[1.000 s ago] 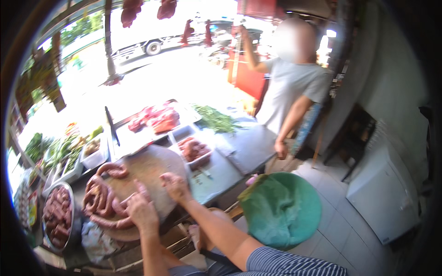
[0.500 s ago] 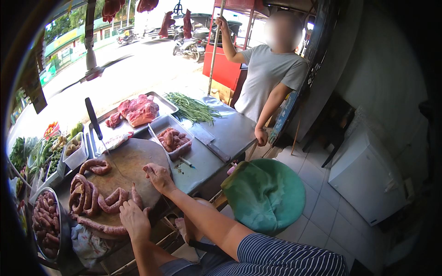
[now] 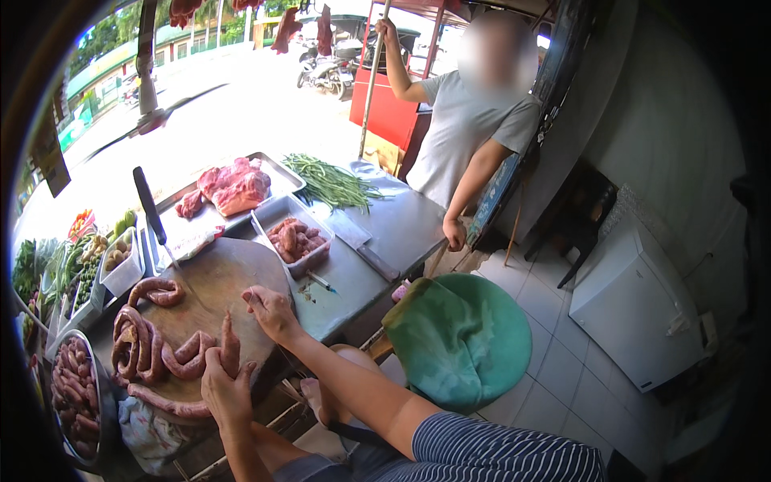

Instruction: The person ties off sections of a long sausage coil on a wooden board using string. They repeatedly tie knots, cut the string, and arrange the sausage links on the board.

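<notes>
At the round chopping board, your left hand grips a sausage link pointing away from you; your right hand is pinched just right of it.

a round chopping board carries sausages; metal table, green beans.

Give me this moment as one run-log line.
left hand: holding sausage, tip up | right hand: near chopping board edge, grip unclear | sausage coils: on board, left of left hand
</notes>
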`<state>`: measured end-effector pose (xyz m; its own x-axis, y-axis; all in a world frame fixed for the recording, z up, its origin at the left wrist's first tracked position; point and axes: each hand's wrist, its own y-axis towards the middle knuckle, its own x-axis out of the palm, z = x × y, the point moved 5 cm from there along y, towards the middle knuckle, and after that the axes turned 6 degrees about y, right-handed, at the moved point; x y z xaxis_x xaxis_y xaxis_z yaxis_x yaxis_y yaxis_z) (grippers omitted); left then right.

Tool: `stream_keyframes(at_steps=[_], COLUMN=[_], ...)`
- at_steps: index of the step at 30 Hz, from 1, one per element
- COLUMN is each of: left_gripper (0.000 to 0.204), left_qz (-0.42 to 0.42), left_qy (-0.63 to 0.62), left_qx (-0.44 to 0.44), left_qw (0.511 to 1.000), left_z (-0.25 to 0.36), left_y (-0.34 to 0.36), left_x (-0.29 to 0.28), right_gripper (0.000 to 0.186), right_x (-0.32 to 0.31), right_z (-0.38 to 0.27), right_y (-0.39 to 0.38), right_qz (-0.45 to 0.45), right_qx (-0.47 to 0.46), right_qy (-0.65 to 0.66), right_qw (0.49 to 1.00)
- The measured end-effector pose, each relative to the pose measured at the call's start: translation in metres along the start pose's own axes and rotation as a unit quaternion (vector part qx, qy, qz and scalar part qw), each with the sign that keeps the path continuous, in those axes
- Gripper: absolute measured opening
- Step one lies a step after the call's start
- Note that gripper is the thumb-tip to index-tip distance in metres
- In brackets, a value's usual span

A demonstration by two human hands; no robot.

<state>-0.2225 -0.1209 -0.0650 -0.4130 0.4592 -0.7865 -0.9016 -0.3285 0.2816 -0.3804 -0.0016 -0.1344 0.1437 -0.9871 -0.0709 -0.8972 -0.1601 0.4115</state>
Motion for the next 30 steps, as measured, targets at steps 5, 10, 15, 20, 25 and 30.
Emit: stream_keyframes(at_steps=[5, 10, 15, 20, 25, 30], left_gripper=[0.035, 0.028, 0.024, 0.024, 0.024, 0.026], left_qz=[-0.011, -0.061, -0.102, -0.107, -0.119, -0.119], left_qy=[0.054, 0.124, 0.159, 0.153, 0.142, 0.137], left_qx=[0.004, 0.015, 0.041, 0.053, 0.039, 0.044], left_qw=[0.998, 0.99, 0.981, 0.981, 0.982, 0.983], left_z=[0.005, 0.006, 0.002, 0.0, -0.001, 0.0], left_y=[-0.004, 0.003, 0.003, 0.007, 0.006, 0.007], left_x=[0.015, 0.032, 0.039, 0.04, 0.04, 0.038], right_gripper=[0.042, 0.045, 0.047, 0.046, 0.04, 0.039], right_x=[0.0, -0.001, -0.001, 0.0, 0.0, 0.0], right_z=[-0.001, 0.001, 0.003, 0.003, 0.005, 0.004], right_y=[0.001, 0.001, 0.0, 0.001, 0.0, 0.001], right_qz=[0.006, 0.002, -0.004, -0.004, 0.0, -0.001], right_qx=[-0.005, 0.01, 0.02, 0.003, 0.026, 0.045], right_qy=[0.016, 0.023, 0.025, 0.021, 0.028, 0.009], right_qw=[1.0, 1.0, 0.999, 1.0, 0.999, 0.999])
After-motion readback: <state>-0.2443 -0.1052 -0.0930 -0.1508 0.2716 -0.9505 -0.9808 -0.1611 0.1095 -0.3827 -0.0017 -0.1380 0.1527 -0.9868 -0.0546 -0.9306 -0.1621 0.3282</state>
